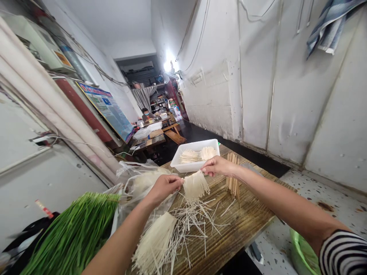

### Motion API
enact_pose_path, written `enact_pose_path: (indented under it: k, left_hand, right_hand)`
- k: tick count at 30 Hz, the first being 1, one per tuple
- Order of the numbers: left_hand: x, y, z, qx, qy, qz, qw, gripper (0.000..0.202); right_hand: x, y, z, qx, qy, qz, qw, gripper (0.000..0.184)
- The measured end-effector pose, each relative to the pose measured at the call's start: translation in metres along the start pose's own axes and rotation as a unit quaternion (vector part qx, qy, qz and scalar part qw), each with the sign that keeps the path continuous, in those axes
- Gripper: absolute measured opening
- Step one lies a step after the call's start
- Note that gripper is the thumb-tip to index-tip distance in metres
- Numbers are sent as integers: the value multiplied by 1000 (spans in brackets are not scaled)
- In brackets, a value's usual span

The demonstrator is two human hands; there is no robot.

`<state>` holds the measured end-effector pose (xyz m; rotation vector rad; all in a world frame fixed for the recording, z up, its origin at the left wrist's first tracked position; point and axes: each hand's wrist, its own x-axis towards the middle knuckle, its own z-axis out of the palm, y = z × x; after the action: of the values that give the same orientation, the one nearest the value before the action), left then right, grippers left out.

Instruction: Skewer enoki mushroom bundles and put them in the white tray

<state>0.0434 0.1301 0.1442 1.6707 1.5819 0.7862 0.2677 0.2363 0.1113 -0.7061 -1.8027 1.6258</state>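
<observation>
Two pale strip bundles fill white tub (table's far edge).

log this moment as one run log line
left hand: pinching strip bundle | right hand: pinching same bundle's top | white tub: holds finished bundles | skewers: beside right wrist | green stalks: left

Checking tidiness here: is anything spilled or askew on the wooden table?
Yes. Loose pale strips lie scattered crisscross on the brown slatted wooden table, below the skewered bunch held between both hands, unlike the neat pile beside them.
</observation>
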Motion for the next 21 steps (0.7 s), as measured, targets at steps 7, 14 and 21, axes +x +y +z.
enact_pose_path:
  k: [7,14,21]
  left_hand:
    - [-3,5,0,-34,-34,-6,999,39]
    - [-9,17,0,-7,-30,5,1000,42]
    - [-12,19,-2,9,-20,10,1000,40]
  right_hand:
    - [-4,-8,-2,-35,-26,-12,999,25]
    - [-2,-10,5,-87,8,-65,994,21]
    - [-2,-15,13,-109,-8,-91,990,17]
